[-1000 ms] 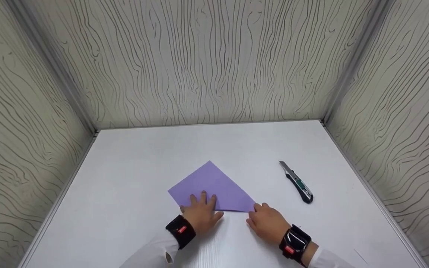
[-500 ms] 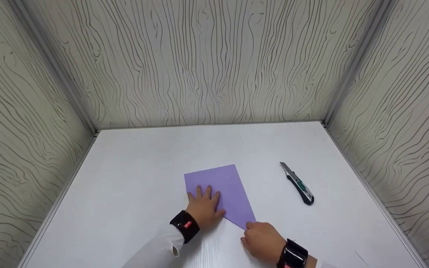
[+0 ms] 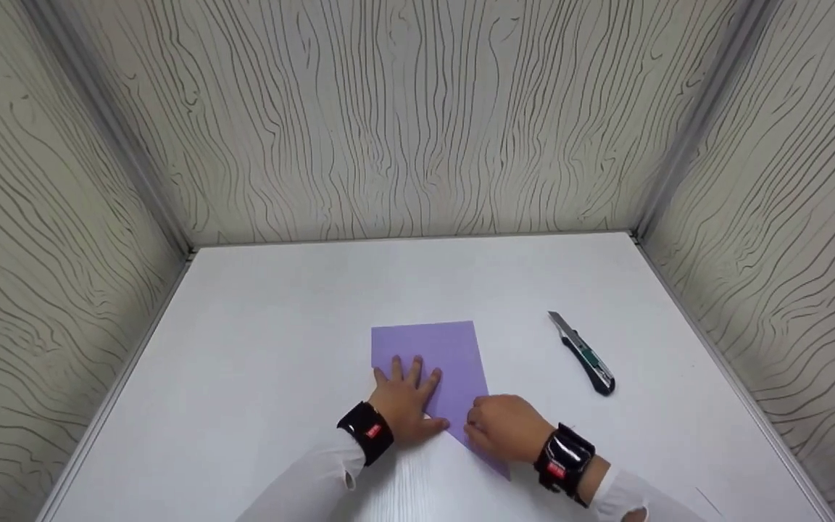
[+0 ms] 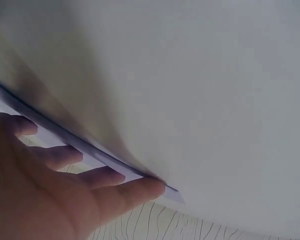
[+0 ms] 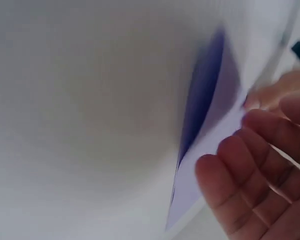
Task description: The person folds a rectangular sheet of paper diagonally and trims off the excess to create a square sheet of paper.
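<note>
A folded sheet of purple paper (image 3: 454,362) lies on the white table, one pointed corner toward the person. My left hand (image 3: 404,409) rests spread on its left part, fingers straight; in the left wrist view the left hand (image 4: 55,185) lies along the paper's edge (image 4: 105,159). The right hand (image 3: 506,428) is over the paper's right edge, with its fingers bent. In the right wrist view the right hand's fingers (image 5: 240,165) are loosely curved beside the paper (image 5: 215,105), whose layers gape apart at one end. No grip on the paper shows there.
A utility knife (image 3: 583,353) with its blade out lies to the right of the paper, blade pointing away from the person. Wood-patterned panels (image 3: 417,123) wall the table (image 3: 280,304) at the back and both sides.
The paper has turned clockwise, its near-right corner swinging toward the person. My right hand first pulled that corner nearer, then let go and moved up along the right edge. The left hand stayed on the paper.
</note>
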The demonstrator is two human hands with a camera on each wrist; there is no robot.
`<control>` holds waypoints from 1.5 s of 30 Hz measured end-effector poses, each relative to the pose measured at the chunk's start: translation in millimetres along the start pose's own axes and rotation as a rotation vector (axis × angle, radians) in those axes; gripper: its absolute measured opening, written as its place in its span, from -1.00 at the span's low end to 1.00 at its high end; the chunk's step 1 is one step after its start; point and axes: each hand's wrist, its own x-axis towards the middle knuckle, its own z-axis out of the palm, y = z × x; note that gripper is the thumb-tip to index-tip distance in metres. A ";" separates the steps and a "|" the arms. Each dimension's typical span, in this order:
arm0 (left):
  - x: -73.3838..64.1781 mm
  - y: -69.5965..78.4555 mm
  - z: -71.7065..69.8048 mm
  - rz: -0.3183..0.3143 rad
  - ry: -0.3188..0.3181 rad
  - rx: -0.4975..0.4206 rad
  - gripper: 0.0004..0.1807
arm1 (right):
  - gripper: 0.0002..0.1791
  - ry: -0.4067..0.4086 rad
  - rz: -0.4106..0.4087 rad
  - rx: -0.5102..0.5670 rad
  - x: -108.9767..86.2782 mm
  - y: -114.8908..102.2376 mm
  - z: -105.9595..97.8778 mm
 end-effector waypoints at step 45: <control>4.0 -1.1 6.0 0.007 -0.006 -0.015 0.10 | 0.29 -0.094 0.224 0.127 84.3 70.6 28.1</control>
